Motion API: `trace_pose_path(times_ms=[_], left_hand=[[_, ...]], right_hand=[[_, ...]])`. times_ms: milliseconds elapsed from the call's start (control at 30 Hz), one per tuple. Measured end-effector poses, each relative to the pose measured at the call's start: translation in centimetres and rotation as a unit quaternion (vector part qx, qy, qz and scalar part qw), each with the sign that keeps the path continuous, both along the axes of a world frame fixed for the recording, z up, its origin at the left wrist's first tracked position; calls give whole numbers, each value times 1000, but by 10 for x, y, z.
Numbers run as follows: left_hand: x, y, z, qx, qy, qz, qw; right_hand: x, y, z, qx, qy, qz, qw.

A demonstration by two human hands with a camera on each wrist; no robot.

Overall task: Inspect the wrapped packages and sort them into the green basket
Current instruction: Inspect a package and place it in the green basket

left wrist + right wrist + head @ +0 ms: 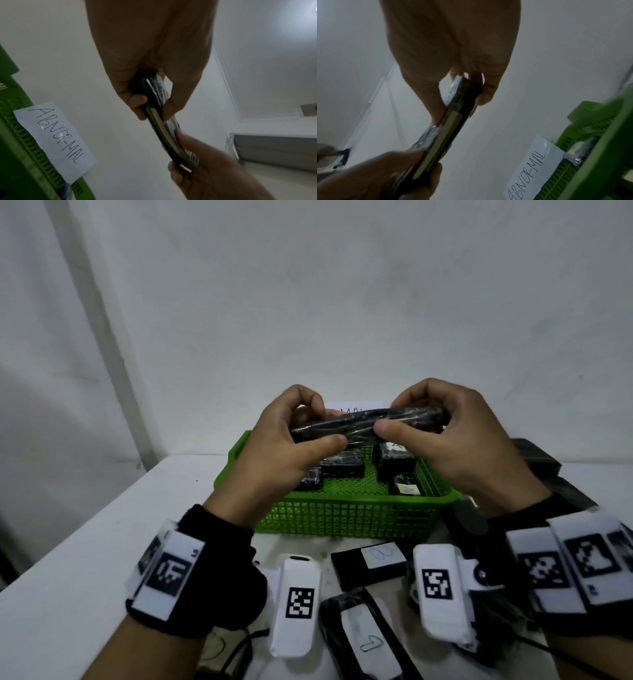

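1. I have the wrapped package [368, 424] held edge-on at mid frame in the head view, above the green basket [346, 517]. My left hand [274, 446] pinches its left end and my right hand [455, 436] pinches its right end, thumbs in front and fingers curled behind.
2. Risk, as I judge it: the film wrap looks slick, and both grips sit near the ends, so turning it to check another face could let one end slip and drop it into the basket before I have decided.
3. A second risk: the basket carries a paper label reading "ABNORMAL" [56, 139] on its far wall, so a package dropped in unchecked would be sorted wrongly.
4. The basket holds several dark wrapped packages [342, 467] lying on its floor; I cannot count them exactly behind my hands.
5. More labelled packages [371, 565] lie on the bench [85, 542] at lower centre of the frame, outside the basket.
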State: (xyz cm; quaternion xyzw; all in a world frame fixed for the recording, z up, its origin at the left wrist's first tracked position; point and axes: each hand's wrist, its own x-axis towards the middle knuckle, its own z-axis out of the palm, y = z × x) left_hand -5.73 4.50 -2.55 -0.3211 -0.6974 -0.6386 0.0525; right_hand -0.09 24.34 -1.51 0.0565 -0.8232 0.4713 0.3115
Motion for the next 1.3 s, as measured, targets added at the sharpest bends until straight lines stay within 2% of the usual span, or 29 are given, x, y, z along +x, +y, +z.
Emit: trace_pose_path(times_ms=[100, 300, 367, 467, 567, 633, 767, 867, 1033, 1100, 1200, 1300], left_hand=[[1, -1, -1, 2, -1, 8, 1000], [2, 1, 18, 6, -17, -9, 1000], [1, 5, 24, -53, 4, -10, 999], [4, 12, 28, -169, 79, -27, 982], [4, 16, 27, -161, 139, -6, 977], [0, 15, 22, -145, 134, 18, 980], [-4, 13, 11, -204, 78, 33, 975], [-6, 16, 6, -155, 81, 31, 984], [-11, 18, 3, -134, 156, 80, 975], [-13, 17, 4, -114, 173, 95, 974], [-13, 17, 3, -91, 191, 104, 972], [-12, 20, 1, -75, 177, 83, 978]], right_hand=[[-1, -9, 1, 34, 27, -39, 998], [9, -5, 10, 9, 62, 0, 998], [7, -1, 8, 2, 60, -24, 998], [1, 7, 3, -43, -26, -40, 998], [0, 17, 3, -92, -107, 44, 989], [3, 21, 6, -84, -75, 71, 991], [7, 22, 8, -40, 13, 44, 998], [4, 19, 6, -4, 30, 12, 999], [-2, 9, 0, 21, 78, -41, 996], [-3, 9, -2, 22, 64, -50, 996], [-4, 10, -2, -41, -22, -11, 999], [-6, 11, -3, -121, -45, 29, 991]])
